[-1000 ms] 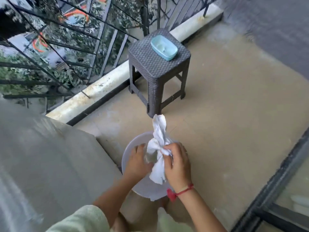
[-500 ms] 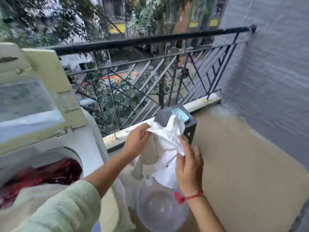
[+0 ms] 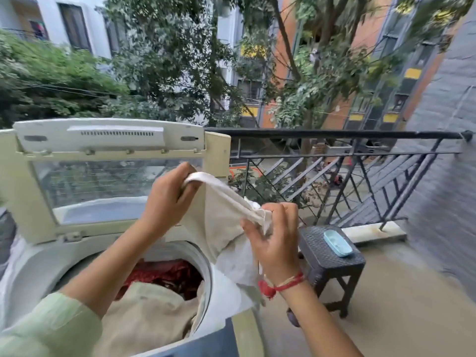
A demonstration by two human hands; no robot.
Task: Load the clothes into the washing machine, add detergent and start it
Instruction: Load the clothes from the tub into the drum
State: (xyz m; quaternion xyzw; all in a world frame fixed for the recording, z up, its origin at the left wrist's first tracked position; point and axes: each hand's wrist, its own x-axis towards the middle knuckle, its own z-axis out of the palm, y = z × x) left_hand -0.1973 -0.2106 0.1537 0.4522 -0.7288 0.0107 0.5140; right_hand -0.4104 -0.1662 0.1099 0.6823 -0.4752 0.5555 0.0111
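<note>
Plainly, left hand (image 3: pixel 167 199) and right hand (image 3: pixel 275 243) each pinch the white cloth (image 3: pixel 221 217), spreading it above the open washing machine (image 3: pixel 33 269), probably to drop it in.

View swings up off the floor: the basin drops out of frame, the washing machine (image 3: pixel 33 266) with its raised lid (image 3: pixel 108 140) fills the left, and the stool (image 3: pixel 332 256) slides to the right.

White cloth (image 3: pixel 221 220): 1 s ago bunched over the basin, now up at machine height and pulled into a band between both hands.

Left hand (image 3: pixel 168 199): moves from the basin to in front of the lid and grips one end of the cloth.

Right hand (image 3: pixel 277 243): sits lower and pinches the other end, near the drum's right rim.

The cloth body now hangs at that rim; 0.5 s ago it hung above the basin, beside the machine.

Red clothes (image 3: pixel 164 273) and beige clothes (image 3: pixel 149 313) in the drum are now in plain view, only partly seen 0.5 s ago.
</note>
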